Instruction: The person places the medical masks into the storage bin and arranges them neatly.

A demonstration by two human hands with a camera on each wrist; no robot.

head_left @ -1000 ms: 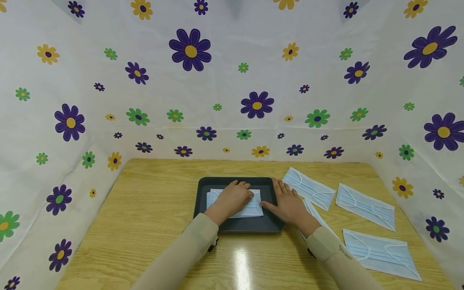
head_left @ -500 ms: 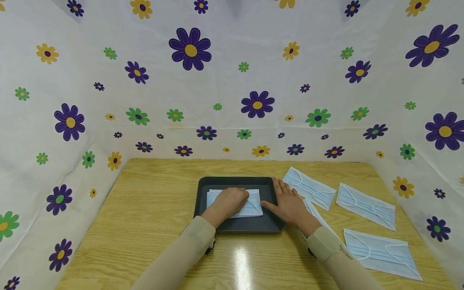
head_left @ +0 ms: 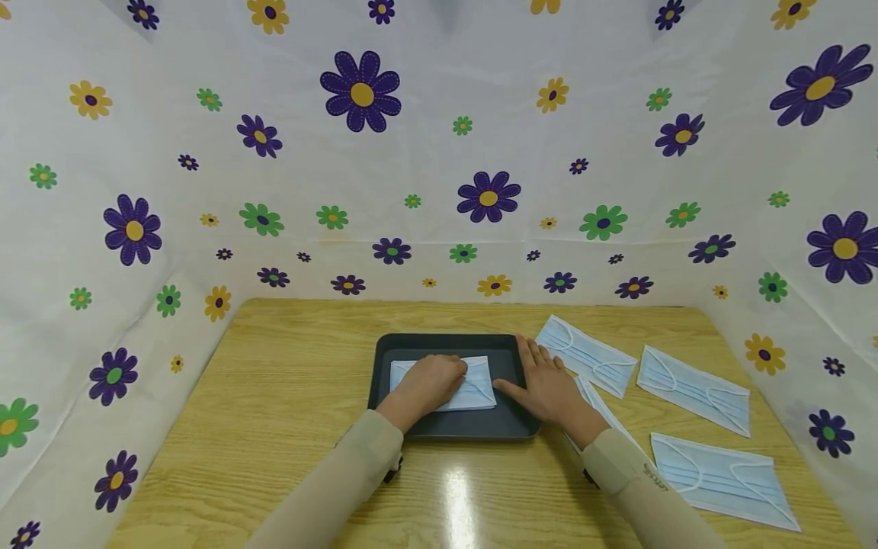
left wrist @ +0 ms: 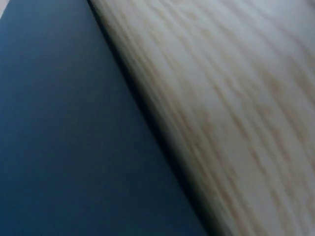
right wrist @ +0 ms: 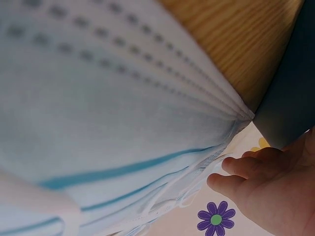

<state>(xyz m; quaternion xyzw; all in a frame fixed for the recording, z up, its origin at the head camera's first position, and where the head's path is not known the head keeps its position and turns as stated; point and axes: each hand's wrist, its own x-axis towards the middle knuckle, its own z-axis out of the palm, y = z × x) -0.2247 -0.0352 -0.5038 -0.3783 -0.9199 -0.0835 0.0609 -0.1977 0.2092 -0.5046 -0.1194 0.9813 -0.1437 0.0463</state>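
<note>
Standing here watching someone at a wood-grain worktop [head_left: 288, 381] with a bunch of disposable face masks. The one being handled, a pleated mask [head_left: 479, 385], lies flat in a dark grey tray [head_left: 473, 427], which sits roughly midway between the worktop's left and right edges, not far in from the far edge. It's pale blue, rectangular, a bit creased, with thin whitish lines at the end I can see. Looks like there's more than one layer, but no way I could count them with a hand on top.

That's the left hand [head_left: 427, 385], fingers curled in over the mask; can't tell if it's actually pinching it. The right hand [head_left: 545, 387] is opened out, fingers straight along the tray's right rim, thumb pointing in toward the mask's end.

Loose ones are over toward the worktop's right edge: an angled mask [head_left: 584, 356] near the far edge, a slanted mask [head_left: 693, 390] close to the right edge, a third mask [head_left: 720, 482] below that, and a half-hidden mask [head_left: 594, 402] under the right forearm. Same pale blue, pleats running lengthwise, white ear loops flopped over the three uncovered ones. From the right wrist you even get dotted seam lines and darker blue folds.
</note>
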